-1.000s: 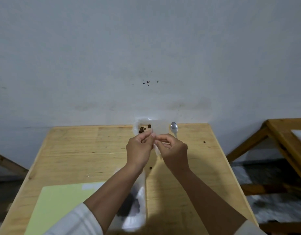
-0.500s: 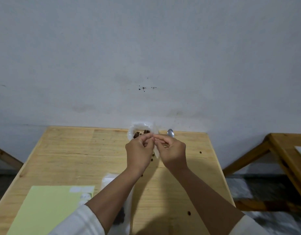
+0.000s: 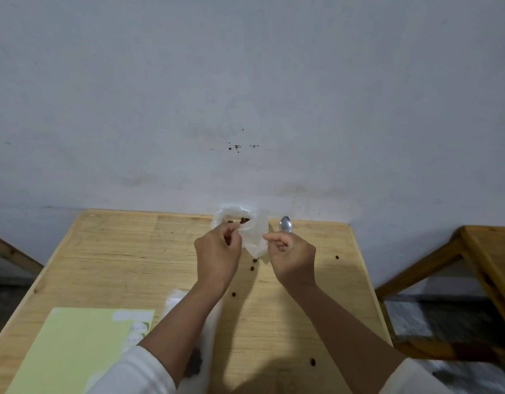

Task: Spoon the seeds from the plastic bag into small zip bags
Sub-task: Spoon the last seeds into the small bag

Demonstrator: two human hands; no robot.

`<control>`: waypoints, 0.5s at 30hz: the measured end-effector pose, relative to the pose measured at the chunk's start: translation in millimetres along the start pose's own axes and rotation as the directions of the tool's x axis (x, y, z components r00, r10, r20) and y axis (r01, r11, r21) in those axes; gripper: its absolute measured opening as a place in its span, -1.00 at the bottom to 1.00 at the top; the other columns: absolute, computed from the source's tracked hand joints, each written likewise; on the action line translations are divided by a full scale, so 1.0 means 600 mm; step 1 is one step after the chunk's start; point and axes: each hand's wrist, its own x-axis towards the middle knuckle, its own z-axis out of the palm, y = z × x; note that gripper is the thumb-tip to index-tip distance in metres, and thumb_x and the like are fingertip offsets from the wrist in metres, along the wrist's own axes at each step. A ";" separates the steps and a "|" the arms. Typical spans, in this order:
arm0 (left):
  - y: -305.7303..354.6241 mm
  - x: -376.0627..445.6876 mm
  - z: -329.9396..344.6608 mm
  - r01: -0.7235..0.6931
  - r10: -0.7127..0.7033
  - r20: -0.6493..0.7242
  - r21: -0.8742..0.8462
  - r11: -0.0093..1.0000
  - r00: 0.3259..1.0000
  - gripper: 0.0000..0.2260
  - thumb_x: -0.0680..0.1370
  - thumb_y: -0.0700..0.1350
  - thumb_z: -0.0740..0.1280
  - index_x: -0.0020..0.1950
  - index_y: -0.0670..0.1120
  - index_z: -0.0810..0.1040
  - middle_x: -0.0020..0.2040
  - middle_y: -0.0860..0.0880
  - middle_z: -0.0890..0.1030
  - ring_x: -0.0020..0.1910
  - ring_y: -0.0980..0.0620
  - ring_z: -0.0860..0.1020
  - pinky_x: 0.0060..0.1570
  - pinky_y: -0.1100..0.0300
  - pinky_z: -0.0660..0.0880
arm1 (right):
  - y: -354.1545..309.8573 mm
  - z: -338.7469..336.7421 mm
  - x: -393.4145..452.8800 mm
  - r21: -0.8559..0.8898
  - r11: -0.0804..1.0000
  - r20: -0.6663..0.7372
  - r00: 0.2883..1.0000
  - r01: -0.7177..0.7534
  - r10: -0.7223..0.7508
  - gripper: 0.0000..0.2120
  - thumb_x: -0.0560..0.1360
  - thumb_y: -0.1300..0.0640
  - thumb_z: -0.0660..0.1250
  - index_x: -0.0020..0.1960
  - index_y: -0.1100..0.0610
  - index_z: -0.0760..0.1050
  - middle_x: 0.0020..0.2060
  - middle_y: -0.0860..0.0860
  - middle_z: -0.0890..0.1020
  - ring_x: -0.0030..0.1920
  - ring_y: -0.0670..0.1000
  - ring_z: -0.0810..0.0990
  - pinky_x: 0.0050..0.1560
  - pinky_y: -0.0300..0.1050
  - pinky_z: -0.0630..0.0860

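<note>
Above the wooden table [image 3: 109, 260], left hand [image 3: 217, 258] pinches a small zip bag [image 3: 255, 240]; right hand [image 3: 292, 258] grips a spoon [image 3: 285, 224]; no writing is legible.

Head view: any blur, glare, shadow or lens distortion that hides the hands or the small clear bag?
Head view: wide-angle bending curves the pale wooden table edges; soft, dim light, no hard glare; the small clear zip bag is translucent and faint against the wall; dark arm shadow falls on the near table; left hand, right hand and the silver metal spoon read fairly sharp.
</note>
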 end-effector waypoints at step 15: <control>-0.050 0.012 -0.011 -0.327 0.300 0.572 -0.059 0.943 0.764 0.23 0.14 0.20 0.57 0.53 -0.01 -0.21 0.51 0.21 -0.14 0.47 0.33 -0.12 0.35 0.51 -0.05 | -0.029 -0.011 0.005 0.133 0.990 0.271 0.962 -0.035 -0.002 -0.81 0.46 0.33 0.34 0.02 0.18 0.64 -0.13 0.02 0.68 -0.14 -0.14 0.64 -0.10 -0.40 0.52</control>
